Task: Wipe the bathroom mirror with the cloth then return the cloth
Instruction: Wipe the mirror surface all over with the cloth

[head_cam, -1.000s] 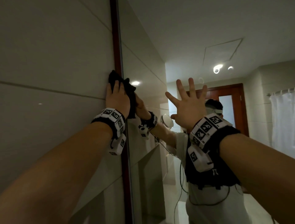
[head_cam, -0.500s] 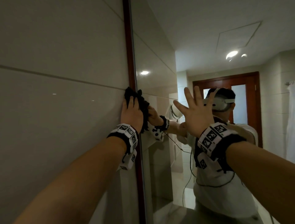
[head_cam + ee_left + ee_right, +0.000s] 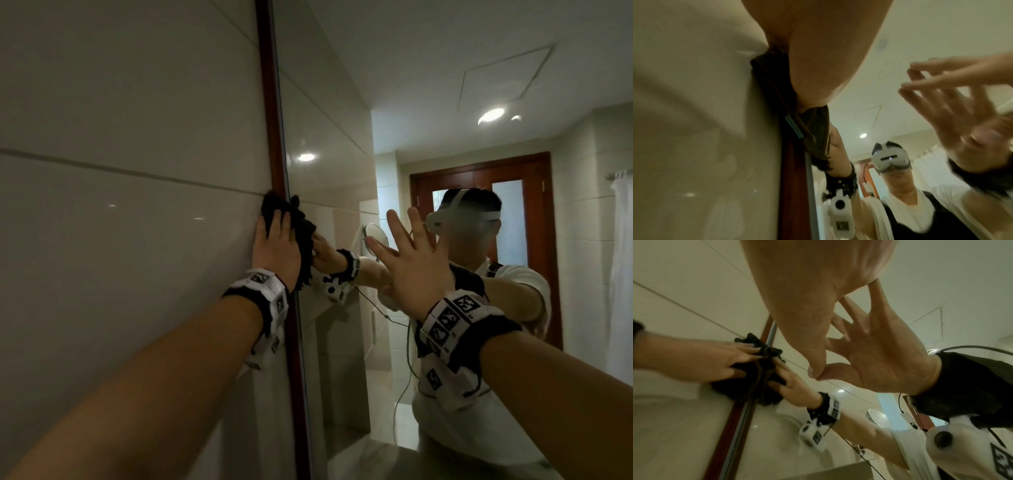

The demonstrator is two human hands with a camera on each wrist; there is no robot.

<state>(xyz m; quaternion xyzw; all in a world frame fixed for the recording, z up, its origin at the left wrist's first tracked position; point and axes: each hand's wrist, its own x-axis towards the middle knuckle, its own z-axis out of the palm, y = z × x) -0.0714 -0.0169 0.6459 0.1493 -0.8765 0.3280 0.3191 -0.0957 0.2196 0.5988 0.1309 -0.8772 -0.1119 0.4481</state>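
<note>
A black cloth lies bunched over the mirror's left edge, across the reddish wooden frame. My left hand presses it there with straight fingers; the left wrist view shows my palm above the cloth. My right hand is spread flat against the mirror glass, to the right of the cloth, and holds nothing. In the right wrist view its fingertips meet their own reflection, and the left hand lies on the cloth.
A glossy tiled wall runs along the left of the frame. The mirror reflects me, a round wall-mounted mirror, a wooden door and a white shower curtain.
My left hand has slid the cloth down the frame edge, from above the tile seam to just below it. The right hand stays spread on the glass.
</note>
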